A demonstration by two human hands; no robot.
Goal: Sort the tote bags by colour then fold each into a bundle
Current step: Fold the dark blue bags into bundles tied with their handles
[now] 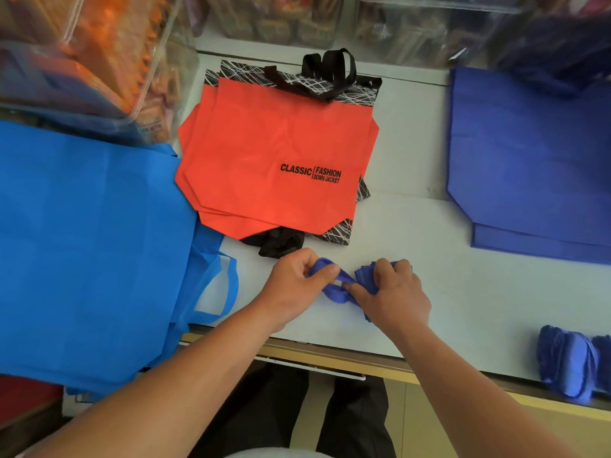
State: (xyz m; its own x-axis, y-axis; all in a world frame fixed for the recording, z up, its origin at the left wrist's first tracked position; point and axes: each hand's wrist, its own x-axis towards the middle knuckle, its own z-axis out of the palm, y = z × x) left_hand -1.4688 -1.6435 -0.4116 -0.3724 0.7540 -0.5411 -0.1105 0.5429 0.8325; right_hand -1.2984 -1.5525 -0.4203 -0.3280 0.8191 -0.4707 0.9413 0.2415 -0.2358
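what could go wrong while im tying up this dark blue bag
1. The dark blue bag is held only by pinches of the left hand and right hand; if either slips, the folded part may spring open.
2. The finished bundles sit at the front edge of the table and could get knocked off.
3. The light blue stack overhangs that edge and might slide down.
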